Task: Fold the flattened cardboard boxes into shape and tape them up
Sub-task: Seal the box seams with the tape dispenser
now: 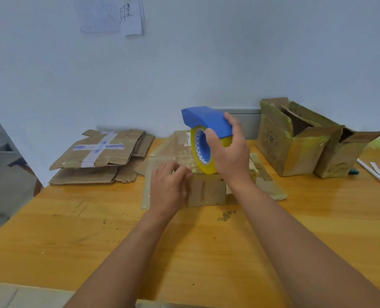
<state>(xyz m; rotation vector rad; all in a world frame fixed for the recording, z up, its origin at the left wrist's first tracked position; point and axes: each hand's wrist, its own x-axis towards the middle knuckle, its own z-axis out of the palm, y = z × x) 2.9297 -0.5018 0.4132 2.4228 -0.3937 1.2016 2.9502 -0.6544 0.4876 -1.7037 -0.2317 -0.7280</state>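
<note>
A small brown cardboard box stands on the yellow wooden table, wrapped in old yellowish tape. My right hand grips a blue tape dispenser with a yellow tape roll, whose lower edge meets the box top. My left hand rests on the box's left top, fingers curled at the tape end beside the roll. Whether they pinch the tape is not clear.
A pile of flattened cardboard boxes lies at the table's back left. Two folded open boxes stand at the back right, with white pens beside them. A white wall rises behind, with papers pinned up.
</note>
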